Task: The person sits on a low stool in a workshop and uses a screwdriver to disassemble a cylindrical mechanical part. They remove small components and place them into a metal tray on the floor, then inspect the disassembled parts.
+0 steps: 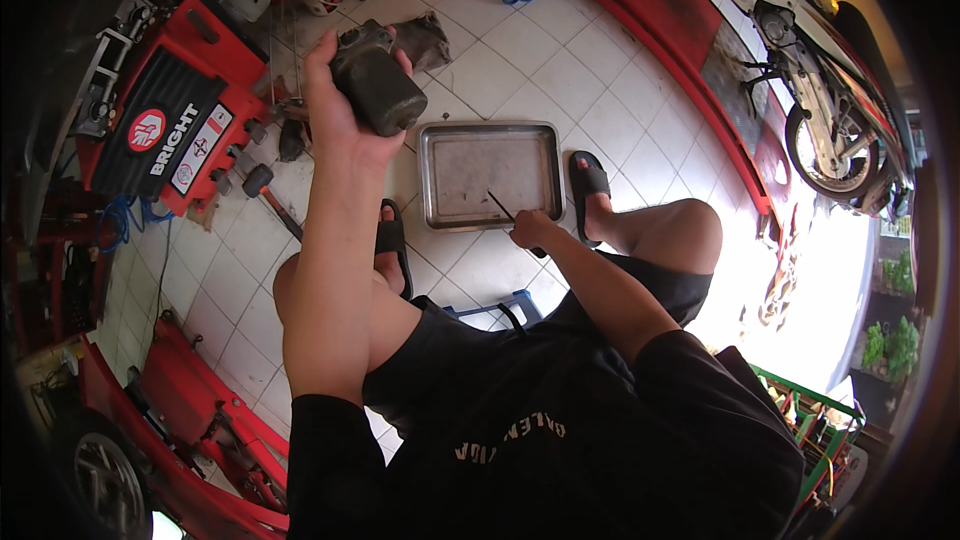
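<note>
Main risk: dark boxy part (380, 85) could've slipped from L hand (348, 130), b/c it looked grimy & was held up off the tray's (490, 165) far L corner; a drop would prob. have hit floor tiles (520, 52), not tray. Thin tool (500, 204) in R hand (533, 230) might've skidded if gripped loosely by the tray's near rim. Part sat against L palm, L fingers clamped round it w/ digits showing either side; others were hidden behind it, so couldn't tell how firmly. R fingers were wrapped on tool, R of tray's centre, tip over tray, well apart from part.
</note>
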`<state>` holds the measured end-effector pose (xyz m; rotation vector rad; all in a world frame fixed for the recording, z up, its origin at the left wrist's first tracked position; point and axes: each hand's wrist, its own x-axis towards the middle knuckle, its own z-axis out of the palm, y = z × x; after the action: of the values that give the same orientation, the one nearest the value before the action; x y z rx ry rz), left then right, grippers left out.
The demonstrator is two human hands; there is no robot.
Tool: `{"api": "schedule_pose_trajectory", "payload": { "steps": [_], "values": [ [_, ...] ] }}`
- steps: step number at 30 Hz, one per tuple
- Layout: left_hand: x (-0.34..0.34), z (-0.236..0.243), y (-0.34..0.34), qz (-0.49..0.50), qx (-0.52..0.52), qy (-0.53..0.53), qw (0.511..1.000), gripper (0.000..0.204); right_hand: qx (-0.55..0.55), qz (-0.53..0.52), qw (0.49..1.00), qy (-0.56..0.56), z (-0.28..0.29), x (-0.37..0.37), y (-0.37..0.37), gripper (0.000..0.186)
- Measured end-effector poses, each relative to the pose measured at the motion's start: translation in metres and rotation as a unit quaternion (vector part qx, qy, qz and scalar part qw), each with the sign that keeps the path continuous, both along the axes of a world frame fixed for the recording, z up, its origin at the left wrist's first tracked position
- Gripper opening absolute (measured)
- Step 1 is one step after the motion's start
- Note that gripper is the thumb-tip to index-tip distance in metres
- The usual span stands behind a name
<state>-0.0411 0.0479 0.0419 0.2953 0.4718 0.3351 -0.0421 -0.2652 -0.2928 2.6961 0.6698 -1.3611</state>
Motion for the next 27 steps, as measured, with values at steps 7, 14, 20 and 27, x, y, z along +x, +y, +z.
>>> {"api": "schedule_pose_trajectory", "payload": {
  "steps": [7, 14, 20, 27],
  "values": [
    [0.0, 0.002, 0.002, -0.003, -0.009, -0.017, 1.0, 0.044, 0.037, 0.041, 0.992, 0.111, -0.03, -0.01, -0.012, 0.041],
    [-0.003, 0.001, 0.004, 0.012, 0.002, -0.016, 1.0, 0.046, 0.05, 0.093, 0.991, 0.083, -0.005, -0.011, 0.0, 0.033],
    [-0.003, 0.002, 0.002, 0.009, 0.003, -0.015, 1.0, 0.043, 0.021, 0.037, 0.994, 0.097, 0.0, -0.007, 0.011, 0.034],
    [-0.002, -0.001, 0.005, 0.014, 0.0, -0.015, 1.0, 0.047, 0.108, -0.009, 0.994, -0.021, 0.029, -0.018, 0.031, 0.029]
  ]
}}
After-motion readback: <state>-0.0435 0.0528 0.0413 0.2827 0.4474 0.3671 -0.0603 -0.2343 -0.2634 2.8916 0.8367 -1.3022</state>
